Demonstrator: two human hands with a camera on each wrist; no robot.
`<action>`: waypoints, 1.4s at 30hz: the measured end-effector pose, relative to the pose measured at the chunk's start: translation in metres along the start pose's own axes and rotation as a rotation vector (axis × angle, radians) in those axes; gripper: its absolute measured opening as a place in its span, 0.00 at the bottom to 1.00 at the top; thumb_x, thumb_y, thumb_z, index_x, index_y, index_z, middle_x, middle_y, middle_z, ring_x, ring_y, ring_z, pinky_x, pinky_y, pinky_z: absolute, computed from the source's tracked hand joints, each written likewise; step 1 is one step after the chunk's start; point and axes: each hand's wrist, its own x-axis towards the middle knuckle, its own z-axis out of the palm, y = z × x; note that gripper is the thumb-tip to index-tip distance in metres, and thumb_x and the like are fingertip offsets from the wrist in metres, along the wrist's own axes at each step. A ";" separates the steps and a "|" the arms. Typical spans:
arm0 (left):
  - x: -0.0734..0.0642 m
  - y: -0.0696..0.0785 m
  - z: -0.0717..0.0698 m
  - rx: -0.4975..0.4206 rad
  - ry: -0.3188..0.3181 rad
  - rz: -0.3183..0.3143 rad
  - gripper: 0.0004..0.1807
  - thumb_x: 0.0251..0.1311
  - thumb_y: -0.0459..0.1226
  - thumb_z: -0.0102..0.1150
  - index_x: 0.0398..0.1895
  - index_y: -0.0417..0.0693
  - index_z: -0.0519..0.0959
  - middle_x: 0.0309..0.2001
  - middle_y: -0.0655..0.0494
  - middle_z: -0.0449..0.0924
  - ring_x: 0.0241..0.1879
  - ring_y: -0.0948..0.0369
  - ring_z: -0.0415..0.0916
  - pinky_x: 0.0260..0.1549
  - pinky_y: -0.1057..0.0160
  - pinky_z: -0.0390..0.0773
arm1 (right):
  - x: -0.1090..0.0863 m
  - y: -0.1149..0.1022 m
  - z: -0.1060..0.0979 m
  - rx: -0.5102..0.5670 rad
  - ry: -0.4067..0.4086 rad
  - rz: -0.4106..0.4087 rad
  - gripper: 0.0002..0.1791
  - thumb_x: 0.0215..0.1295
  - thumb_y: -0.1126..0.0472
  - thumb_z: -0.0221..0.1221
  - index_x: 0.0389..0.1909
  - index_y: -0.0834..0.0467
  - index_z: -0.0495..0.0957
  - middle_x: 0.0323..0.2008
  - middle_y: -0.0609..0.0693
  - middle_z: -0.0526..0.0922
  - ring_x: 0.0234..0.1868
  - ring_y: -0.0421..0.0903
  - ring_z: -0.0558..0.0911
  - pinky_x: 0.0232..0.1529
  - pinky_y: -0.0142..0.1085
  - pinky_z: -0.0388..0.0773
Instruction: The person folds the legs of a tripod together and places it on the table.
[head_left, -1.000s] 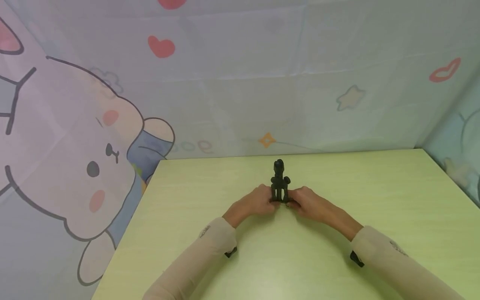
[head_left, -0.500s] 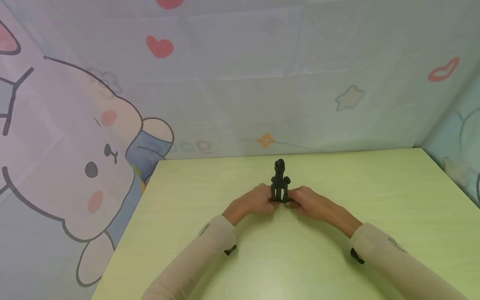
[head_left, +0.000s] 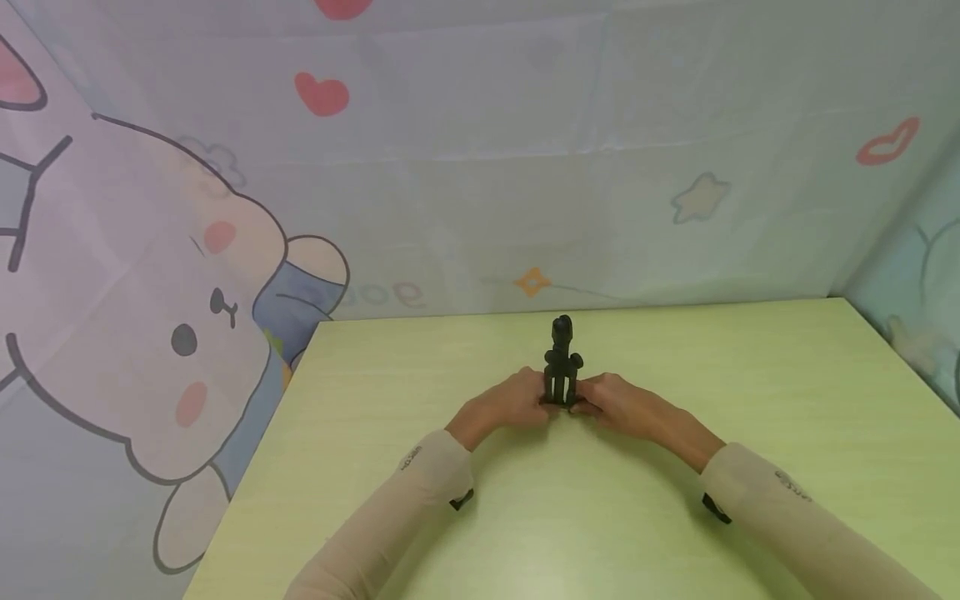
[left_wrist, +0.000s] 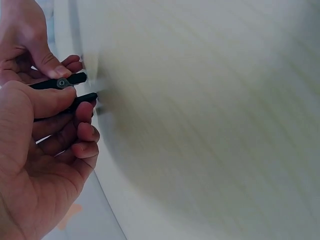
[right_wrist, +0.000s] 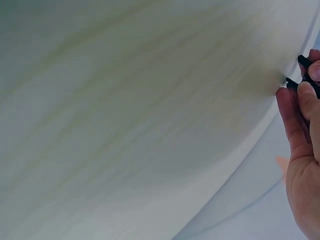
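A small black tripod stands upright on the far half of the table, with knobs at its sides and its narrow head pointing up. From the left, my left hand grips its lower part. My right hand pinches the same low part from the right. In the left wrist view, the left thumb presses along black bars with a round screw joint, and the left fingers curl beneath. The right wrist view catches black leg ends between the fingers at its right edge. Much of the base is hidden by the hands.
The pale yellow-green table runs back to a hanging cloth printed with hearts, stars and a large cartoon animal. More cloth hangs along the right side. Dark wrist devices show under the light sleeves.
The tripod's head has shifted very slightly to the right. Both hands keep their hold at nearly the same spot.
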 end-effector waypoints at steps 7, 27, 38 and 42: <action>0.002 0.002 0.001 -0.014 -0.006 -0.007 0.13 0.62 0.29 0.62 0.22 0.49 0.74 0.20 0.62 0.67 0.19 0.67 0.62 0.19 0.70 0.62 | -0.001 0.008 -0.002 -0.104 0.026 -0.115 0.06 0.66 0.67 0.69 0.38 0.60 0.80 0.31 0.48 0.85 0.32 0.40 0.83 0.31 0.35 0.81; 0.002 -0.002 0.003 -0.022 -0.011 -0.028 0.15 0.70 0.33 0.62 0.22 0.46 0.77 0.17 0.63 0.66 0.18 0.66 0.61 0.20 0.70 0.62 | 0.004 0.014 -0.003 -0.079 0.018 -0.123 0.05 0.66 0.67 0.69 0.38 0.59 0.81 0.32 0.47 0.86 0.34 0.41 0.85 0.33 0.35 0.82; -0.002 0.005 -0.013 -0.026 -0.147 -0.083 0.10 0.73 0.43 0.62 0.37 0.46 0.84 0.23 0.61 0.77 0.22 0.66 0.69 0.24 0.69 0.69 | 0.003 0.013 0.001 0.195 0.070 0.013 0.08 0.66 0.65 0.70 0.44 0.62 0.86 0.35 0.48 0.90 0.35 0.38 0.87 0.33 0.32 0.84; -0.007 0.015 -0.036 -0.013 -0.198 -0.103 0.19 0.72 0.45 0.65 0.57 0.42 0.81 0.42 0.53 0.88 0.38 0.63 0.84 0.38 0.66 0.80 | 0.001 0.013 0.002 0.232 0.083 0.061 0.08 0.70 0.62 0.68 0.46 0.61 0.86 0.34 0.47 0.90 0.34 0.37 0.87 0.33 0.32 0.83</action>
